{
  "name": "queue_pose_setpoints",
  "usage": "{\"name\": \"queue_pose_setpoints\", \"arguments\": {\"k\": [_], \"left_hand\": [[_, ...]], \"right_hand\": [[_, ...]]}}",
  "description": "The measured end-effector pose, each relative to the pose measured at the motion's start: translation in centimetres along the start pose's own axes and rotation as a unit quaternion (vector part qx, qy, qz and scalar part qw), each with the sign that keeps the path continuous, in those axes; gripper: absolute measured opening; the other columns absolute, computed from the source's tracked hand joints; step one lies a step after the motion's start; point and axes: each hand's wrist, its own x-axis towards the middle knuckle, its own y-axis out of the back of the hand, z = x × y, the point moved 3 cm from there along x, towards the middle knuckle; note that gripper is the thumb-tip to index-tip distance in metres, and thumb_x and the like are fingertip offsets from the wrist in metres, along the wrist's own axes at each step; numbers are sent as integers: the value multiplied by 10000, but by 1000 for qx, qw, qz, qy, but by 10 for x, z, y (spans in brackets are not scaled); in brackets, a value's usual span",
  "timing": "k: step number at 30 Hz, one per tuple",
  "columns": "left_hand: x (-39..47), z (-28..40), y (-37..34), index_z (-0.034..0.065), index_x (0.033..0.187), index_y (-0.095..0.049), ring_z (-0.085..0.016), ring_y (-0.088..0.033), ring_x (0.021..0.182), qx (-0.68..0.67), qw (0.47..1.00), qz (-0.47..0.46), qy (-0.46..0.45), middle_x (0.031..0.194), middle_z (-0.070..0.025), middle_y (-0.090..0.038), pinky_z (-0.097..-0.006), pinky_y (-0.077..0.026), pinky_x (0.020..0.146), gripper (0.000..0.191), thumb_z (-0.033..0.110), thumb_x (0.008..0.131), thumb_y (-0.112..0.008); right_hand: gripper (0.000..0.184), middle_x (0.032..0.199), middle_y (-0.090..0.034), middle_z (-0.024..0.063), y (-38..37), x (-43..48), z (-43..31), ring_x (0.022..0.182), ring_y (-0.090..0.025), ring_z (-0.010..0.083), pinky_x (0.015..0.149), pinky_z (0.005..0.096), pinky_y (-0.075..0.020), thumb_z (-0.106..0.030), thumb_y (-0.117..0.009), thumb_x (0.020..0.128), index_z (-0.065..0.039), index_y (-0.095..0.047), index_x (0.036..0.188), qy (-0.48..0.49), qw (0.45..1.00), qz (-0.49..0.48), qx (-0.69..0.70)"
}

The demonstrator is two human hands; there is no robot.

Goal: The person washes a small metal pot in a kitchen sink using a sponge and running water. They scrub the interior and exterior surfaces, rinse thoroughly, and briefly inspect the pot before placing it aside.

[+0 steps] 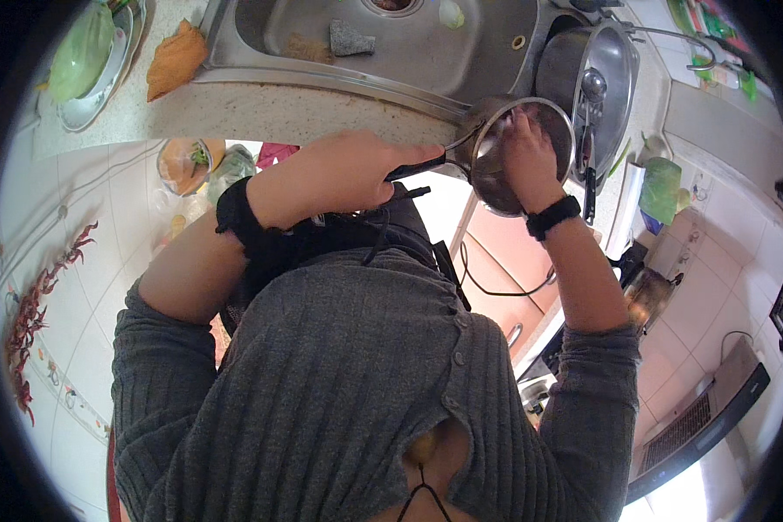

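My left hand (352, 171) grips the black handle (417, 168) of a stainless-steel saucepan (489, 153). The pan is tilted so that its round mouth faces me, over the counter's front edge beside the sink. Inside the mouth is my right hand (530, 153), its fingers bent against the inner wall. Whether something small is pinched between those fingers is hidden. A black band circles each wrist.
The steel sink (391, 78) holds a grey scouring pad (352, 39), a brown pad (308, 49) and a pale leaf scrap (451, 14). Right of it stands a metal basin (616, 98) with a ladle (592, 85). An orange cloth (177, 60) lies on the left counter.
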Motion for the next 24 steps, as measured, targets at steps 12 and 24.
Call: {"name": "queue_pose_setpoints", "arguments": {"k": [12,24], "left_hand": [[0,-2,-3,250,1386,-412,-382,-622,798,7,999,36,-27,882,-203,-649,-486,-487,748,619,128,804,-581],[-1,-8,-14,258,1383,-412,-392,-621,778,-13,995,81,-58,845,-216,-642,-488,-489,736,600,165,817,-589]], "right_hand": [[276,1174,-560,160,16,7,-31,1129,-528,294,959,369,-427,-144,-559,791,-15,-666,1010,186,975,-119,-31],[236,985,-649,209,-3,-27,-2,891,-642,393,815,448,-511,-80,-483,824,30,-622,980,-19,940,-337,-45]]}}
